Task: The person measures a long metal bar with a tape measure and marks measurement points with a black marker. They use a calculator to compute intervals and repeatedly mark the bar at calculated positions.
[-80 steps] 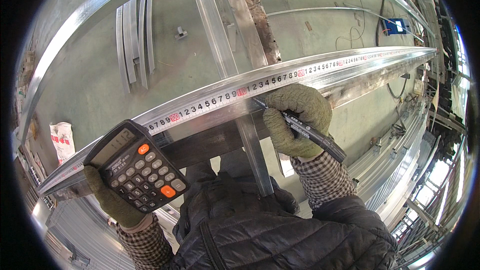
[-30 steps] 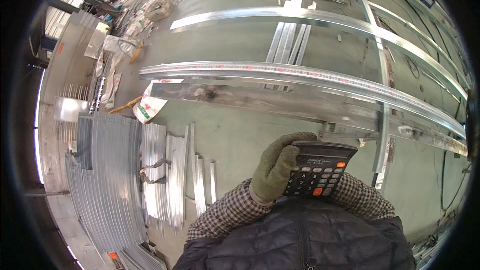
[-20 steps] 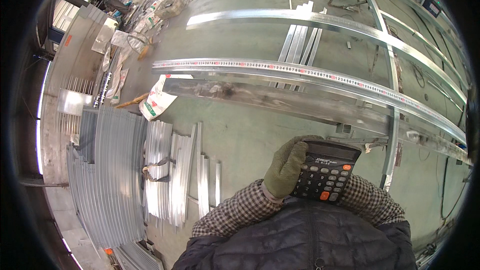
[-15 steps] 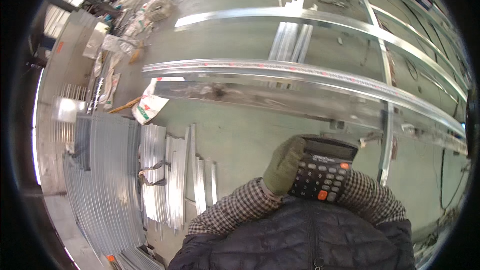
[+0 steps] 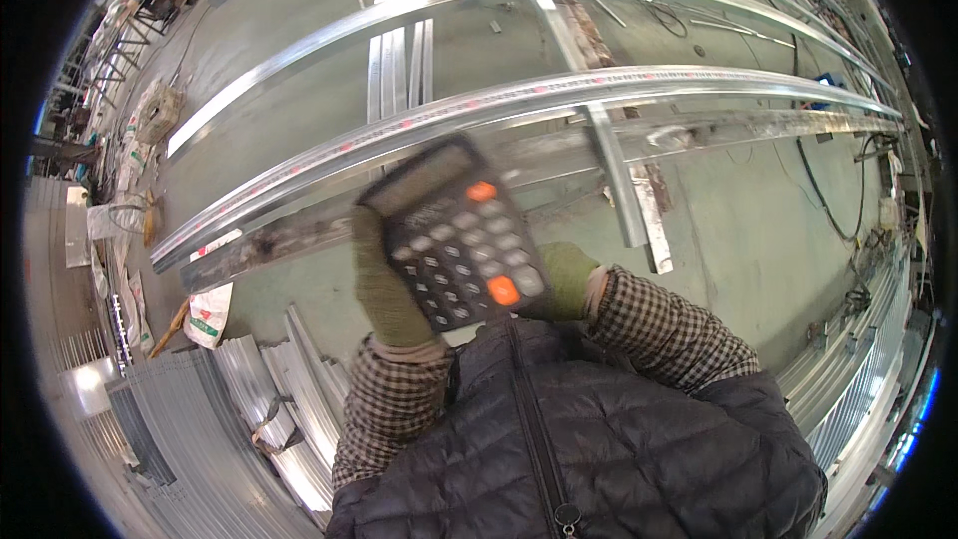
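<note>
The left hand (image 5: 387, 289), in a green work glove, is gripping a black desk calculator (image 5: 454, 240) by its left side edge; the grip is closed, and the fingers behind the casing are hidden. The right hand (image 5: 571, 281), also gloved, is sitting behind the calculator's lower right corner, mostly covered by it, so I cannot tell whether it is touching the casing, holding anything, or how its fingers are set. The calculator is being held up in front of the quilted jacket (image 5: 619, 409), keys toward the wearer and blurred, lying to the right of the left hand's grip. Its long axis is leaning, display end to the upper left, and running roughly crosswise to the tape measure (image 5: 349, 147), which is lying along the galvanized steel profile (image 5: 539, 112). That profile is rising across the view from lower left to upper right, its near edge passing just beyond the calculator's display end; of the two hands, the left is appearing nearer to the tape. Behind the calculator, a dark steel beam (image 5: 299, 234) is running along the profile's near side, and a short cross bar (image 5: 616, 175) is jutting toward the wearer, well apart from the left hand. Bundled metal profiles (image 5: 210, 439) are lying on the floor at lower left, near a white sack (image 5: 212, 315).
</note>
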A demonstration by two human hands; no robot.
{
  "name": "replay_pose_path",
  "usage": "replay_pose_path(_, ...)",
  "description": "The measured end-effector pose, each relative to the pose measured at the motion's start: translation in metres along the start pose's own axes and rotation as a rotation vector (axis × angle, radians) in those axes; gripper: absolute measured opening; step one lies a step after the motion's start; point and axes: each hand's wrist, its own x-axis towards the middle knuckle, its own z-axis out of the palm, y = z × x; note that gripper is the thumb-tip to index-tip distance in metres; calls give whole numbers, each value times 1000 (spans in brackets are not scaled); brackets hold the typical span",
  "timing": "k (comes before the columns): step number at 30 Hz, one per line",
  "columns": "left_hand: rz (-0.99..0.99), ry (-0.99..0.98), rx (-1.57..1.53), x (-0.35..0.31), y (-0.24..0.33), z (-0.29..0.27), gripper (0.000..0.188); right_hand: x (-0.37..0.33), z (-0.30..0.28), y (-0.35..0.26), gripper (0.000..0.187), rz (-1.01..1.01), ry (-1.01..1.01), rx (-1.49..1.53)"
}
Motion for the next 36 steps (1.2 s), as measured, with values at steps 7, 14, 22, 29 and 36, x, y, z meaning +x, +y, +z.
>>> replay_pose_path(7, 243, 37, 20, 36, -44, 35, 77, -98, -48, 56, 43, 173, 220, 370)
replay_pose_path(14, 145, 23, -52, 56, -125, 95, 64, -161, -56, 125, 36, 211, 377, 577)
replay_pose_path(22, 42, 29, -32, 64, -156, 146, 58, -188, -53, 166, 29, 150, 544, 962)
replay_pose_path(29, -10, 21, -10, 77, -163, 156, 56, -188, -71, 149, 28, 161, 896, 1310)
replay_pose_path(36, 10, -58, -41, 87, -157, 163, 53, -165, -75, 136, 40, 183, 1050, 1103)
